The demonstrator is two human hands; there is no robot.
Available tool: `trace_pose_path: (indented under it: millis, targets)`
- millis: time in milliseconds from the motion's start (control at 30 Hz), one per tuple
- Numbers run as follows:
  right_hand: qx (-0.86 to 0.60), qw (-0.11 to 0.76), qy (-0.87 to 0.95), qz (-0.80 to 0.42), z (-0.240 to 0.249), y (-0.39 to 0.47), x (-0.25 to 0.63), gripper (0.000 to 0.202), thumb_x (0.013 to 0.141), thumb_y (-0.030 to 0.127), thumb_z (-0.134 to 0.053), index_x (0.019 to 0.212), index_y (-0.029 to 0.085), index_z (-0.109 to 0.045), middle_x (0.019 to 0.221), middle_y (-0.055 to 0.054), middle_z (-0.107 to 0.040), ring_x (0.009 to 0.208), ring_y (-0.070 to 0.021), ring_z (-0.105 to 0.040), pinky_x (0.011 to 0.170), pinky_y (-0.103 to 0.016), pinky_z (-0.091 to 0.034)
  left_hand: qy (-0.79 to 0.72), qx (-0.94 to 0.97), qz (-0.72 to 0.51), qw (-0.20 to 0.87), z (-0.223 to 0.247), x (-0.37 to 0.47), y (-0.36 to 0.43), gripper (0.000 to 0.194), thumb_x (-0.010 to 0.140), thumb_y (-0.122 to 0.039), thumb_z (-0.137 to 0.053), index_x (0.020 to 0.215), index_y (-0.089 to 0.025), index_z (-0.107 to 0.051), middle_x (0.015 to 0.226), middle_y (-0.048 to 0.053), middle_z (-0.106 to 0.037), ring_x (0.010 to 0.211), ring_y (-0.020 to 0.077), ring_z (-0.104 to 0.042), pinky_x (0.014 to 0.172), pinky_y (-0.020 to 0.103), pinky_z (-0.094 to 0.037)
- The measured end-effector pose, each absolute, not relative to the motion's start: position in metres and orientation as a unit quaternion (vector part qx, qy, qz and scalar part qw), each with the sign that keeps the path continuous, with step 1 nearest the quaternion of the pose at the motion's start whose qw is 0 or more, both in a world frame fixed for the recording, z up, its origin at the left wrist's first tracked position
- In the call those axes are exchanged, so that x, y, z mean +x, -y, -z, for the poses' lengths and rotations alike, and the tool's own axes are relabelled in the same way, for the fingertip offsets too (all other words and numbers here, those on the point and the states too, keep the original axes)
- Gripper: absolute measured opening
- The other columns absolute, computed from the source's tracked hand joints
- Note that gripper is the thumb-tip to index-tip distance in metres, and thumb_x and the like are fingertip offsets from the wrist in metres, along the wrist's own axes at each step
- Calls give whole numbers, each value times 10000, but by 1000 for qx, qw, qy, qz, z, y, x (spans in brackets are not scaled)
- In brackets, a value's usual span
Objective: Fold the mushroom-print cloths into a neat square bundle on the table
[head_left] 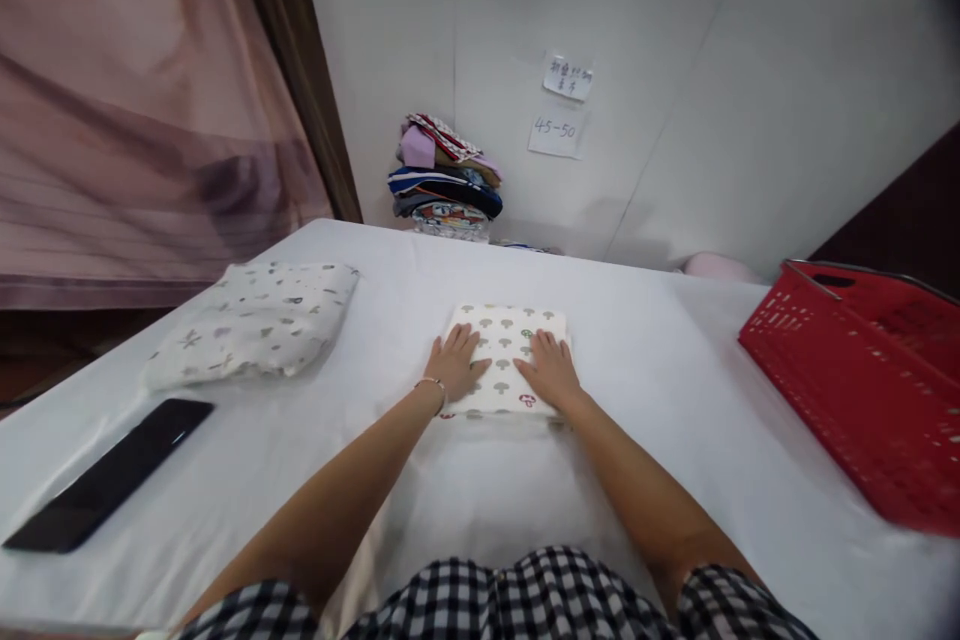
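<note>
A folded white cloth [502,360] printed with grey mushrooms and a few green and red ones lies in the middle of the white-covered table [645,490]. My left hand [456,365] rests flat on its left side, fingers spread, with a bracelet at the wrist. On the right side of the same cloth, my right hand [550,370] lies flat too, fingers apart. Neither hand grips anything; both press on the top of the cloth.
Another white patterned cloth [255,320] lies at the left, above a black phone-like slab [112,475]. A red basket [855,390] stands at the right edge. Behind the table rises a pile of folded fabrics [446,180] against the wall, near paper notes [555,132].
</note>
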State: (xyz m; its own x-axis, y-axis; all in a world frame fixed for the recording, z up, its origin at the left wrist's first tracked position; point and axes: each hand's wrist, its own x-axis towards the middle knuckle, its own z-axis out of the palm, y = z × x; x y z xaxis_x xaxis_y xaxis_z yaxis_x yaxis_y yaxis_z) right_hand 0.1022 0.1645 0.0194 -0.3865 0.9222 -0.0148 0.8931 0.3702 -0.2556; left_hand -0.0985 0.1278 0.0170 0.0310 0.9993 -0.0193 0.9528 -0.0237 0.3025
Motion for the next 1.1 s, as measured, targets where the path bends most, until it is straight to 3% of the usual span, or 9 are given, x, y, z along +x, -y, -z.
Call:
trace_pose_path:
  millis: [200, 400, 533, 633, 733, 833, 967, 1100]
  targets:
    - [-552, 70, 826, -91, -8, -163, 109, 673, 899, 547, -271, 1420, 120, -274, 1506, -119, -199, 1394, -242, -103, 1112, -426, -49, -687, 712, -91, 115, -13, -104, -127, 614, 873, -524, -302, 1419, -243, -293, 1530, 23, -132, 1407, 219, -42, 1114, 494, -76]
    - [-556, 90, 818, -117, -8, -162, 104, 683, 886, 543, -322, 1416, 112, -293, 1505, -121, -200, 1394, -250, -109, 1116, -423, -50, -698, 689, -87, 174, -29, -112, -142, 611, 862, -580, -282, 1387, -274, -342, 1519, 36, -192, 1399, 233, -113, 1091, 514, -161]
    - [-564, 158, 793, -166, -13, -175, 114, 543, 885, 445, -379, 1344, 159, -426, 1452, -95, -339, 1351, -223, -260, 1102, -376, -177, -693, 705, -68, 131, -27, -108, -145, 638, 863, -569, -279, 1407, -237, -314, 1529, 42, -144, 1405, 237, -54, 1102, 518, -109]
    - [-617, 254, 723, -176, -19, -192, 134, 419, 877, 308, -381, 1244, 176, -532, 1320, -78, -508, 1205, -180, -458, 1013, -298, -326, -682, 722, -50, 104, -20, -103, -141, 642, 874, -547, -253, 1423, -216, -288, 1533, 35, -115, 1407, 238, -19, 1104, 525, -99]
    - [-663, 282, 667, -191, -22, -205, 155, 318, 830, 244, -426, 1057, 165, -635, 1066, -68, -648, 963, -174, -584, 867, -277, -416, -683, 722, -44, 96, -16, -100, -139, 655, 879, -547, -228, 1431, -198, -271, 1535, 37, -104, 1407, 237, -11, 1107, 520, -97]
    - [-675, 279, 649, -212, -19, -209, 166, 239, 819, 309, -468, 861, 172, -660, 862, -42, -674, 806, -163, -595, 729, -254, -423, -682, 724, -41, 97, -17, -101, -139, 654, 881, -545, -225, 1432, -195, -267, 1535, 40, -99, 1407, 239, -13, 1107, 520, -95]
    - [-676, 254, 660, -208, -12, -210, 164, 285, 794, 441, -525, 757, 177, -627, 781, -37, -662, 731, -155, -571, 646, -241, -381, -680, 726, -46, 92, -16, -102, -141, 647, 882, -545, -232, 1426, -198, -277, 1534, 49, -114, 1405, 252, -20, 1104, 520, -106]
    - [-680, 227, 668, -202, -10, -211, 160, 205, 766, 385, -565, 743, 186, -612, 775, -30, -658, 716, -148, -556, 629, -235, -355, -681, 725, -51, 91, -14, -102, -142, 647, 881, -546, -233, 1423, -195, -285, 1533, 49, -125, 1405, 251, -28, 1102, 521, -110]
